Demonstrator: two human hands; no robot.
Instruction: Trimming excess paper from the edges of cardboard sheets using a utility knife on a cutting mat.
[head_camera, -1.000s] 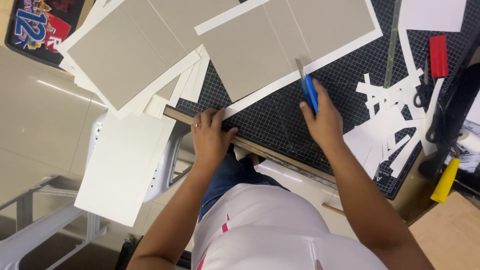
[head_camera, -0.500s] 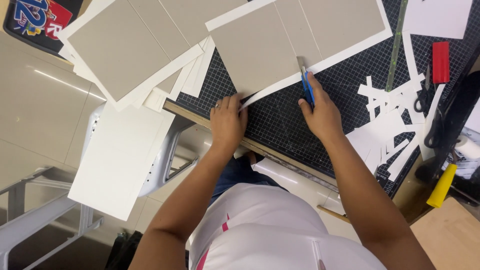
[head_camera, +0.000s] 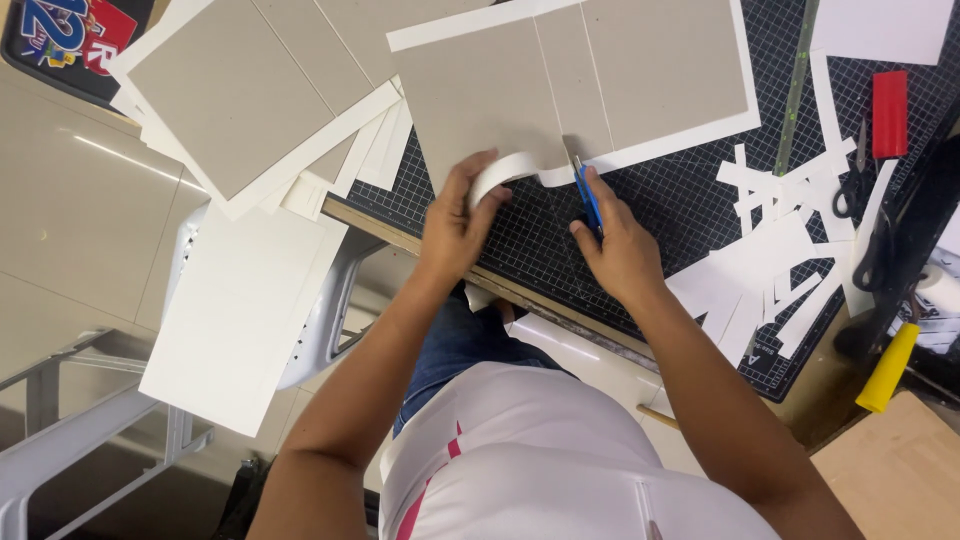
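My left hand (head_camera: 455, 225) grips the lower white paper border (head_camera: 510, 168) of a grey board panel (head_camera: 560, 85) and curls it up off the black gridded cutting mat (head_camera: 690, 200). My right hand (head_camera: 620, 245) holds a blue utility knife (head_camera: 588, 195) with its blade at the panel's lower edge, just right of the lifted strip. The panel is three grey boards laid on one white sheet.
More grey boards on white paper (head_camera: 240, 95) lie at the left. A white sheet (head_camera: 240, 310) rests on a chair below. White offcuts (head_camera: 780, 250), scissors (head_camera: 855, 180), a red object (head_camera: 888, 112), a clear ruler (head_camera: 795, 90) and a yellow-handled tool (head_camera: 888, 365) sit at the right.
My left hand has moved up from the table edge and lifted the white paper border. My right hand with the knife has shifted toward the panel's lower edge.
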